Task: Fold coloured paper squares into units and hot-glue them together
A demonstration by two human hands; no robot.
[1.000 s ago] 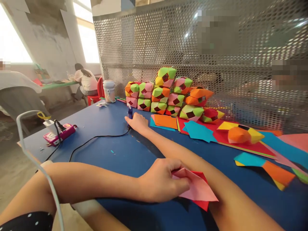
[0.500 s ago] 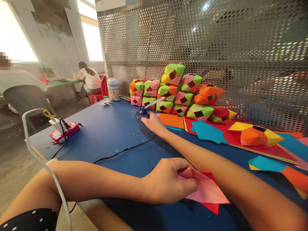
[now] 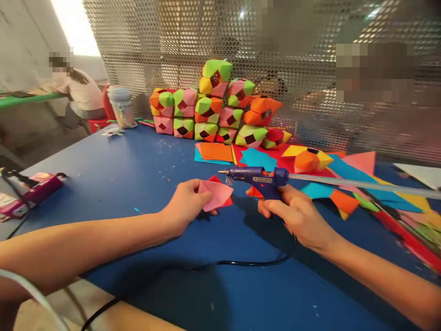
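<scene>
1. Perforated grey metal screening [image 3: 165, 41] stood behind a smooth blue tabletop [image 3: 138, 161]; multicoloured folded-paper blocks [image 3: 210, 103] were stacked before it at 12 o'clock, as seen from the wearer's place.
2. Nearer, also at 12 o'clock, a small, pointed, folded piece of pink and red paper [image 3: 217, 195] was held over the table.
3. It looked feather-light, fairly crisp and easily creased, so a gentle pinch on its 9 o'clock edge would probably have spared its points.
4. On that edge the left hand [image 3: 188, 202] pinched it, thumb on the pink face, fingers beneath, parted only by the paper.
5. At 1 o'clock the right hand [image 3: 296, 209] was wrapped around the handle of a blue plastic glue gun [image 3: 255, 177], a long translucent glue stick [image 3: 344, 182] jutting from its back towards 3 o'clock.
6. Its slim metal nozzle [image 3: 222, 172] aimed at 9 o'clock, just beside the paper; I cannot tell whether they touched, or whether the orange trigger [image 3: 255, 192] was squeezed.
</scene>
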